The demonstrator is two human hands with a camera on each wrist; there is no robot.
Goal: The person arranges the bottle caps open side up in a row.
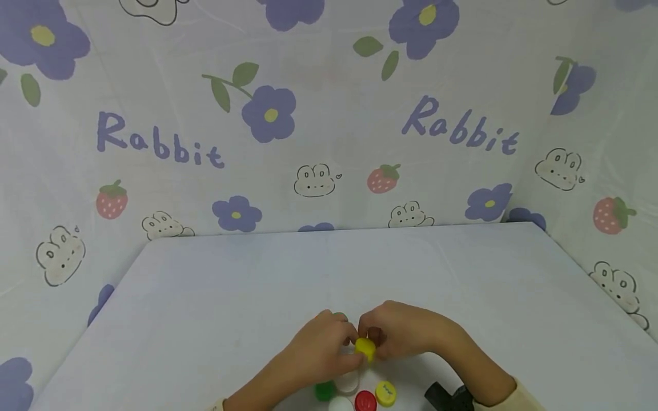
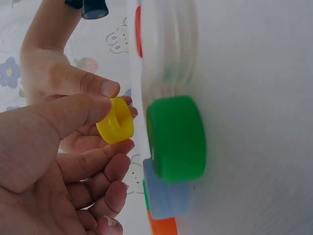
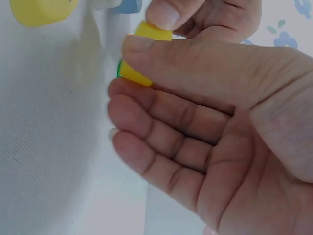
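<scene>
- Grip of the left hand (image 1: 323, 347): thumb and finger pinch a small yellow cap (image 1: 365, 347), so they are only as far apart as the cap is wide.
- Grip of the right hand (image 1: 406, 330): it pinches the same cap from the other side – its other fingers are a bit bent, side by side.
- The yellow cap is between the two hands, a little bit up off the white surface (image 1: 329, 274). It is hollow inside.
- Close by, nearer the person, sit more caps: a green cap (image 1: 325, 391), two white caps (image 1: 347, 382), a red cap (image 1: 365, 401) and a second yellow cap (image 1: 386, 393).
- Something black (image 1: 439, 395) is near the right arm.
- Behind it all hangs a cloth (image 1: 329, 137) – it has bunnies, strawberries and purple flowers.
</scene>
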